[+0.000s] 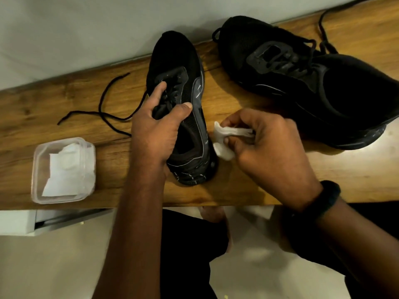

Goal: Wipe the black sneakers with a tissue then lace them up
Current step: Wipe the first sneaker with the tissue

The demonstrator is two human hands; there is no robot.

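Wiping looks to be the step in hand; our left hand (155,128) grips the nearer sneaker (177,57) over its tongue, thumb on one side and fingers curled across the eyelets, keeping it upright on the wooden bench (54,98); our right hand (267,145) pinches a crumpled tissue (222,137) just beside the shoe's heel side, though we cannot tell whether the paper touches it. To do this well, we judge, we should hold the shoe firm so it does not slide; we should press the tissue flat against the side panel and draw it in long strokes from heel to toe, then refold to a clean face before the sole edge, where pale marks show. A loose lace (99,106) trails to the left, so we should keep it out of the wiping path. The second sneaker (345,93) lies well apart to the right, tilted, partly laced. More tissues sit in a clear plastic box (37,154) at the left.
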